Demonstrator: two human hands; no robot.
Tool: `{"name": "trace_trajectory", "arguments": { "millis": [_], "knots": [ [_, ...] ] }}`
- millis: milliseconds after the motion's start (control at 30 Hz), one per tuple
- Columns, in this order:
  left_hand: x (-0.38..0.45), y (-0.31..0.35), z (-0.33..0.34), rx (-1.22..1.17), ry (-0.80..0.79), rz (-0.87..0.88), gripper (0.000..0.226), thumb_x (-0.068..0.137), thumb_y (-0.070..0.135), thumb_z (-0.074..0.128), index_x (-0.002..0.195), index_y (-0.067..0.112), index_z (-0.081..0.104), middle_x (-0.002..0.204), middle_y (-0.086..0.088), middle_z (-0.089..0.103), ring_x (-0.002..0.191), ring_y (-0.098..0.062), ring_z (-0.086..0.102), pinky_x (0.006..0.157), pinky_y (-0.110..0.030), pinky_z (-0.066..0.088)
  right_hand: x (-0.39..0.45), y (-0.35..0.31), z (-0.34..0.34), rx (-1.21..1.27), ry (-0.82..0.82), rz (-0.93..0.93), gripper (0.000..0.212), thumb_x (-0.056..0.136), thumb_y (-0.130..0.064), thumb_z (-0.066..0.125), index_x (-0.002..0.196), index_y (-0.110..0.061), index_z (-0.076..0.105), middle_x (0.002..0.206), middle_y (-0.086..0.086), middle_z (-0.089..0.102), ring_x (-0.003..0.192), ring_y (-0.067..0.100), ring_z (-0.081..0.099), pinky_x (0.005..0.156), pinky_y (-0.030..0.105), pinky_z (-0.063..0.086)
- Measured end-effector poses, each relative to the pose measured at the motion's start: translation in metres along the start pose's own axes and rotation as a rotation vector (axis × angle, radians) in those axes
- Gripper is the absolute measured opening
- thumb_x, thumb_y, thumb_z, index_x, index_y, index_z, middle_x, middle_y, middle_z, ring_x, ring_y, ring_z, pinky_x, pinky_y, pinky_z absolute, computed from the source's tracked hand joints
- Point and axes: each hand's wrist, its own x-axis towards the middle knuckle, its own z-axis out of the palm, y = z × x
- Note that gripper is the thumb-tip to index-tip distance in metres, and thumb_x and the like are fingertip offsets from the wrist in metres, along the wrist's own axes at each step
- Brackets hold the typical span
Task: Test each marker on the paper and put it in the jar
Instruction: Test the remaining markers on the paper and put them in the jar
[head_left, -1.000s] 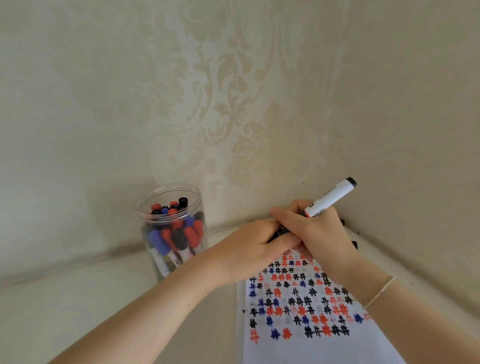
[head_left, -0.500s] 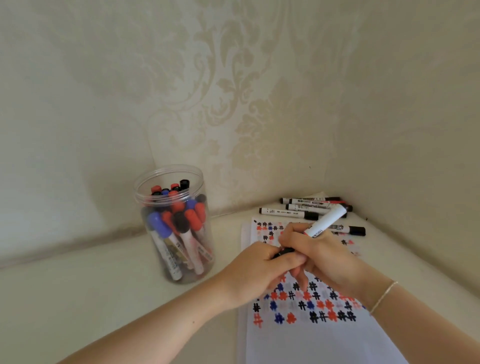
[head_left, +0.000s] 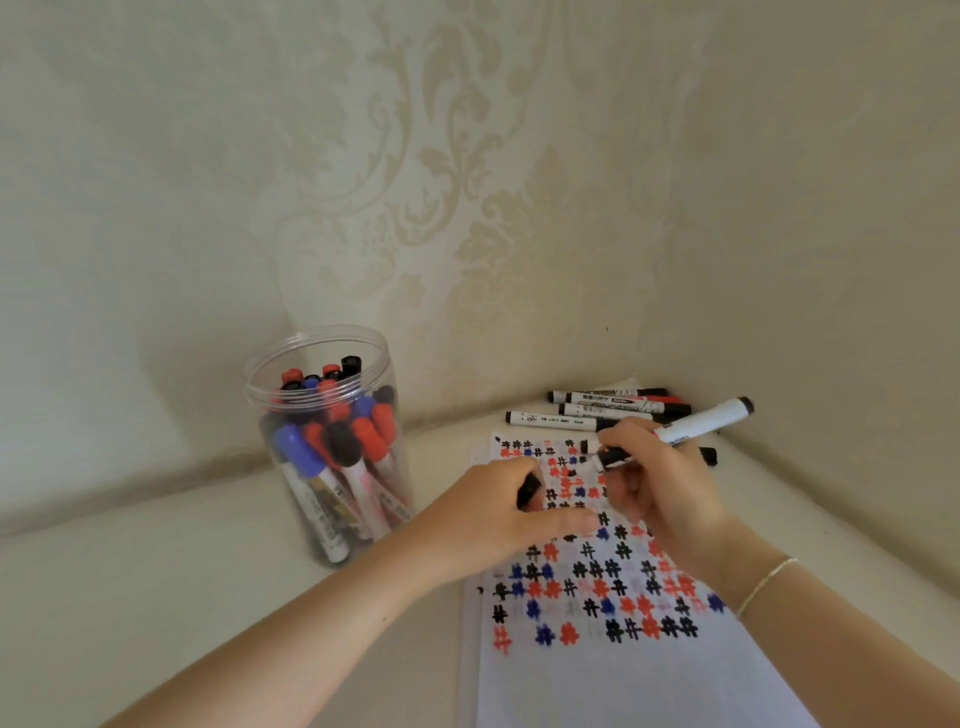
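Paper (head_left: 613, 670) lies nearest, on the pale surface (head_left: 156, 597), upper half covered in rows of black, red and blue hash marks; lower part blank. Bracelet (head_left: 763, 584) on right wrist.

Left hand (head_left: 483, 514) sits over the marked area, fingers curled round a black cap (head_left: 529, 491), thumb stretched flat along the paper.

Right hand (head_left: 670, 488) just beside it, not touching, fingers pinching a white marker (head_left: 691, 423) near its dark front end. Marker is uncapped, tilted, tip pointing down-left above the paper, butt end up and to the right. Can't tell if the tip touches the sheet.

Clear jar (head_left: 322, 441) stands upright left of the paper, near the left hand, no lid, packed with markers, red, blue and black caps up.

Loose markers (head_left: 597, 410) lie flat in a small pile behind the paper, in the corner by the patterned wall (head_left: 415, 182), partly hidden behind the right hand.
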Motion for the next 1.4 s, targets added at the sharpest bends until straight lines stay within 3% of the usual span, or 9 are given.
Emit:
{"name": "trace_trajectory", "arguments": {
  "millis": [133,300,433,533,600,800,967,1233,1400],
  "knots": [
    [-0.001,-0.008,0.005,0.164,0.02,-0.018,0.055,0.066,0.078,0.051,0.074,0.024,0.043,0.064,0.01,0.044,0.054,-0.008,0.036,0.055,-0.024,0.034,-0.004,0.0,-0.016,0.014,0.132,0.075,0.018,0.088,-0.011,0.061,0.072,-0.008,0.055,0.049,0.004,0.044,0.043,0.015,0.035,0.037,0.022,0.031],
    [0.004,-0.001,0.017,0.348,0.048,0.057,0.042,0.087,0.065,0.042,0.076,0.024,0.045,0.065,0.009,0.052,0.05,-0.005,0.042,0.049,-0.017,0.035,-0.015,0.001,-0.037,0.115,0.181,0.162,0.016,0.085,-0.019,0.068,0.084,-0.006,0.059,0.066,0.005,0.055,0.054,0.016,0.048,0.048,0.023,0.044],
    [0.015,0.013,0.03,0.374,0.038,0.133,0.04,0.096,0.052,0.038,0.084,0.018,0.055,0.066,0.006,0.057,0.05,-0.007,0.048,0.049,-0.018,0.036,-0.031,0.002,-0.049,0.087,0.153,0.154,0.011,0.084,-0.008,0.067,0.09,0.0,0.061,0.074,0.011,0.06,0.058,0.02,0.057,0.052,0.023,0.052],
    [0.025,0.023,0.042,0.346,-0.03,0.168,0.035,0.098,0.043,0.044,0.082,0.016,0.058,0.066,0.003,0.057,0.051,-0.009,0.048,0.05,-0.021,0.036,-0.044,0.007,-0.054,-0.033,0.17,0.153,0.013,0.079,-0.004,0.072,0.077,0.0,0.06,0.068,0.011,0.058,0.05,0.02,0.055,0.046,0.024,0.049],
    [0.03,0.027,0.05,0.287,-0.094,0.175,0.034,0.096,0.041,0.049,0.075,0.015,0.058,0.063,0.002,0.055,0.049,-0.01,0.046,0.05,-0.022,0.036,-0.051,0.012,-0.059,-0.077,0.248,0.122,0.026,0.082,-0.001,0.067,0.064,-0.005,0.048,0.064,0.013,0.05,0.039,0.02,0.047,0.039,0.026,0.041],
    [0.036,0.02,0.072,0.23,-0.148,0.125,0.05,0.083,0.06,0.058,0.073,0.011,0.06,0.06,-0.005,0.055,0.05,-0.012,0.044,0.052,-0.028,0.037,-0.06,0.031,-0.067,-0.383,0.402,-0.015,0.027,0.08,-0.003,0.061,0.063,-0.007,0.041,0.06,0.013,0.037,0.041,0.019,0.027,0.039,0.02,0.023],
    [0.035,0.019,0.075,0.295,-0.084,0.152,0.051,0.081,0.063,0.058,0.072,0.013,0.058,0.056,0.004,0.047,0.048,-0.01,0.04,0.048,-0.024,0.031,-0.06,0.037,-0.063,-0.469,0.421,-0.056,0.018,0.076,0.0,0.059,0.065,-0.006,0.046,0.058,0.013,0.038,0.05,0.021,0.032,0.04,0.022,0.024],
    [0.038,0.016,0.076,0.329,-0.058,0.162,0.054,0.076,0.069,0.056,0.07,0.015,0.057,0.055,0.003,0.047,0.049,-0.01,0.039,0.048,-0.025,0.03,-0.06,0.04,-0.062,-0.524,0.428,-0.073,0.017,0.074,-0.001,0.06,0.064,-0.005,0.047,0.049,0.012,0.044,0.038,0.018,0.035,0.035,0.018,0.027],
    [0.038,0.015,0.077,0.332,-0.049,0.173,0.05,0.079,0.065,0.058,0.071,0.016,0.058,0.056,0.003,0.049,0.048,-0.009,0.04,0.048,-0.023,0.03,-0.06,0.041,-0.062,-0.597,0.45,-0.146,0.02,0.075,0.0,0.06,0.062,-0.003,0.045,0.043,-0.002,0.035,0.034,0.008,0.026,0.034,0.016,0.023]
  ]
}}
